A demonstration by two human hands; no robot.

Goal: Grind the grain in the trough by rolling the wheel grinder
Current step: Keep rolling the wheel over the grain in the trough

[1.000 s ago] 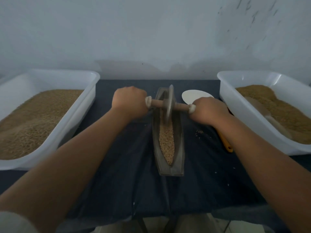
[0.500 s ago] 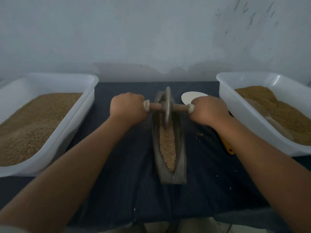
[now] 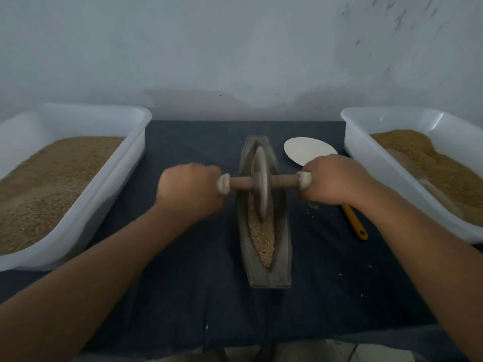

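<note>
A narrow trough (image 3: 264,274) lies in the middle of the worktop (image 3: 326,296), which is covered with a dark cloth, its length running from the near edge toward the far edge. Grain (image 3: 262,239) fills its groove. The wheel grinder (image 3: 260,184) stands upright in the groove at about mid-length, its wooden axle crossing the trough. The left hand (image 3: 189,194) grasps the left end of the axle, fingers clenched round it; the right hand (image 3: 332,180) grasps the right end the same way. A white tub (image 3: 86,220) of grain sits at the left edge and another tub (image 3: 366,158) at the right edge. A white spoon (image 3: 305,152) with a yellow handle lies between the trough and the right tub, partly under the right hand. A few loose grains (image 3: 312,207) lie on the cloth beside the trough.
</note>
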